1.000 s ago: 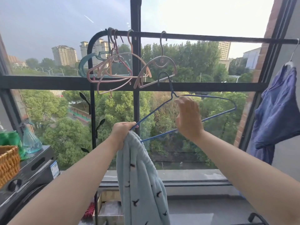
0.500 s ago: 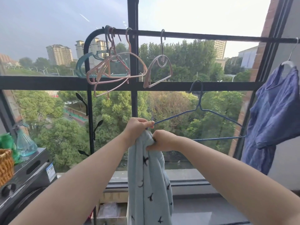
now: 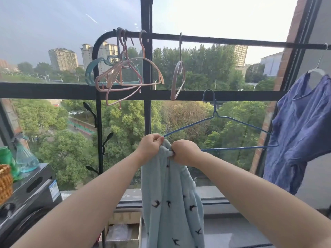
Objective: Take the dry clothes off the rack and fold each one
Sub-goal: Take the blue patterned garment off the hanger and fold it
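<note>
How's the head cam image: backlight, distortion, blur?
Head view: backlit, sky at upper right blown white; rack bar slants and window frame leans at the right from the wide lens; left hand and right hand gripping the pale blue garment are lit and sharp; blue dress at the edge slightly soft.

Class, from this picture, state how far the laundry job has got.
Done: several hangers hang bare on the rail. In hand: left hand and right hand grip the bird-print garment beside the wire hanger, unfolded. Left: the purple garment hangs at right.
</note>
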Available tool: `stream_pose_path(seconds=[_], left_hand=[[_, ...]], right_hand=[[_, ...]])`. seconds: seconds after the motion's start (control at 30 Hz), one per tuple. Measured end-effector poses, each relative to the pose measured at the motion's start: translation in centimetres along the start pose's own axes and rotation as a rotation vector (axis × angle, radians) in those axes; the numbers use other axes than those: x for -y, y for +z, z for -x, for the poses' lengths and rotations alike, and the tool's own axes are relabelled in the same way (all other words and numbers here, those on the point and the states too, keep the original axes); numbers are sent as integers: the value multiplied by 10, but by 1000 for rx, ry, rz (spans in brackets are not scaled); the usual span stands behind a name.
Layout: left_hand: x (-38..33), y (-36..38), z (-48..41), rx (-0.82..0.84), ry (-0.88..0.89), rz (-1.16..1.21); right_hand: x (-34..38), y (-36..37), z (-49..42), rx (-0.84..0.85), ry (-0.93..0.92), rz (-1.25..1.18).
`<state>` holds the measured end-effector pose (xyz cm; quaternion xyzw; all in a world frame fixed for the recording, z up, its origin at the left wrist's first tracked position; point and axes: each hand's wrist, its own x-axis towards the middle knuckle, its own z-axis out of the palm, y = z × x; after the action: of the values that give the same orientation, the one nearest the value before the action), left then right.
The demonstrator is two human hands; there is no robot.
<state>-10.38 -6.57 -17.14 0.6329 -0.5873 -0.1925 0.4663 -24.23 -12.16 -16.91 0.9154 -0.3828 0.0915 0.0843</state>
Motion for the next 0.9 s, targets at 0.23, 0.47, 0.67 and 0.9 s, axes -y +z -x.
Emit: stream_pose_path(seconds=[0.23, 0.47, 0.67, 0.9], left_hand=[[10, 0, -6, -213, -97, 199], [30, -20, -5, -175, -260, 522], [26, -29, -2, -141, -329, 605], [7, -24, -32, -167, -30, -366]], right_hand=[[-27, 8, 8, -83, -45, -405], [-83, -2, 4, -557, 317, -99], [-101, -26, 2, -401, 491, 146], [-124, -66, 22, -343, 442, 349]])
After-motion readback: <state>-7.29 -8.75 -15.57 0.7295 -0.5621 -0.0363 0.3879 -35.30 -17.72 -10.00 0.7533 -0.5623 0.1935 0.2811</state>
